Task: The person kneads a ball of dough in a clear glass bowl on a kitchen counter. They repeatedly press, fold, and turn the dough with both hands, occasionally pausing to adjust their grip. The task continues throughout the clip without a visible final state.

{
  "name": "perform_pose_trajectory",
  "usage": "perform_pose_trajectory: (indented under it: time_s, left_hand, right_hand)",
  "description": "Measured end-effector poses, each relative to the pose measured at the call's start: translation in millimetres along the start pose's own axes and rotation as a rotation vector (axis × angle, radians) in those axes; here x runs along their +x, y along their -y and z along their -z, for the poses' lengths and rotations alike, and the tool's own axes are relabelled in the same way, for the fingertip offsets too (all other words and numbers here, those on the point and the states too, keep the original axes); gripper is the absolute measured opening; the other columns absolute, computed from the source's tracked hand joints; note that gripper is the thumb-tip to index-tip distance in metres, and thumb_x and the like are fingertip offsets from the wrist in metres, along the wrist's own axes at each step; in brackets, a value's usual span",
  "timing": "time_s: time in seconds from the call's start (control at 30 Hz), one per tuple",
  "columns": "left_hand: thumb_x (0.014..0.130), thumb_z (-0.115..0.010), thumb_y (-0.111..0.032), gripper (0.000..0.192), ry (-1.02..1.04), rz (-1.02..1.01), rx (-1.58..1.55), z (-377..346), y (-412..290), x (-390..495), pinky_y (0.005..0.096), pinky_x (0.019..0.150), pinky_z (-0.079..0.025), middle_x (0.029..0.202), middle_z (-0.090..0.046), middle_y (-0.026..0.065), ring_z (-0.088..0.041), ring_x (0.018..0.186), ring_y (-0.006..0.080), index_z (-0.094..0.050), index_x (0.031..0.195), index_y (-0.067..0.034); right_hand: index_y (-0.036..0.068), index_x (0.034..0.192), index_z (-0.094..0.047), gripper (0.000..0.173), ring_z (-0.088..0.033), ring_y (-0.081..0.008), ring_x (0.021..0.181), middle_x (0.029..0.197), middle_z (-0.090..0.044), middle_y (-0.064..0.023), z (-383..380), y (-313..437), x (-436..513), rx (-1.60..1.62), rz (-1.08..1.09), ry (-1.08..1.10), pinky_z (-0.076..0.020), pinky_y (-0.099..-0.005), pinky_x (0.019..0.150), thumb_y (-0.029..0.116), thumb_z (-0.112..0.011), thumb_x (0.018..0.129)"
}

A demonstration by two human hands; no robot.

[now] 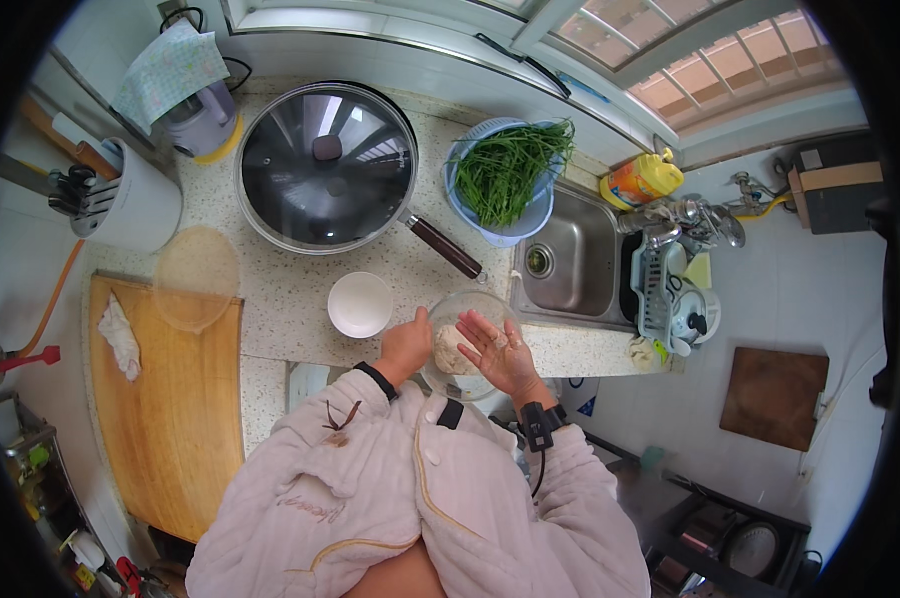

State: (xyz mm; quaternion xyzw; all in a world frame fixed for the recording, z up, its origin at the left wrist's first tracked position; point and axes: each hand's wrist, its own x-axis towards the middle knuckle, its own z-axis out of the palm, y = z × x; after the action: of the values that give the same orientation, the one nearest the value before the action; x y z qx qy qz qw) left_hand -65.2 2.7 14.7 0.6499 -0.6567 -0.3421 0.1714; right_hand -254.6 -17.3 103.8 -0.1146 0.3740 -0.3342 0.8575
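Note:
A lump of dough (452,350) lies in a clear bowl (476,300) at the counter's front edge. My left hand (406,345) is curled at the bowl's left side, its thumb up against the rim; the fingers' undersides are hidden. Over the bowl's right part, my right hand (500,355) is turned palm up with fingers spread and bits of dough on them, holding nothing. A white bowl (360,305) stands to the left of my left hand. Behind it is a lidded frying pan (326,168), its handle (446,248) pointing towards the clear bowl.
A blue colander (457,198) of long green leaves (506,172) stands beside the steel sink (573,261). At the left lie a wooden board (173,404), a white cloth (119,338) and a round translucent lid (197,279). A dish rack (653,291) stands right of the sink.

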Motion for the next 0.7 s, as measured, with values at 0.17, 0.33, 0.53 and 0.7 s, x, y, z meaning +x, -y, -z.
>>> perform_pose_trajectory:
  time_s: [0.17,0.33,0.53,0.7]
  left_hand:
    - [0.093,-0.044,-0.026,0.025,-0.007,0.001,-0.015,0,0,0,0.0498,0.049,-0.046,0.062,-0.062,0.0171,-0.061,0.055,0.0376,-0.043,0.106,-0.005]
    - [0.093,-0.044,-0.025,0.023,-0.014,-0.001,-0.029,-1,0,0,0.0502,0.049,-0.045,0.061,-0.062,0.0173,-0.061,0.055,0.0379,-0.043,0.105,-0.005]
    - [0.093,-0.045,-0.024,0.021,-0.030,-0.010,-0.047,0,-1,0,0.0515,0.048,-0.043,0.059,-0.060,0.0176,-0.059,0.053,0.0390,-0.042,0.102,-0.006]
    - [0.093,-0.045,-0.024,0.021,-0.029,-0.010,-0.046,-1,0,0,0.0516,0.048,-0.043,0.059,-0.060,0.0177,-0.059,0.053,0.0388,-0.042,0.102,-0.006]
  right_hand:
    - [-0.002,0.138,-0.035,0.054,-0.033,-0.0228,0.135,0.144,-0.038,-0.0127,2,-1,3,0.031,0.039,-0.023,-0.0286,-0.0358,0.110,0.027,-0.029,0.094]
    - [-0.006,0.136,-0.036,0.054,-0.034,-0.0234,0.135,0.142,-0.039,-0.0144,-3,-2,4,-0.033,0.133,-0.112,-0.0298,-0.0349,0.110,0.014,-0.039,0.085]
    - [0.002,0.141,-0.032,0.061,-0.028,-0.0234,0.137,0.148,-0.029,-0.0110,-13,0,-2,-0.213,0.239,0.012,-0.0278,-0.0372,0.110,0.005,-0.050,0.082]
    - [0.004,0.141,-0.034,0.059,-0.027,-0.0231,0.137,0.148,-0.029,-0.0098,-8,7,-6,-0.378,0.213,0.081,-0.0262,-0.0373,0.110,0.014,-0.058,0.087]
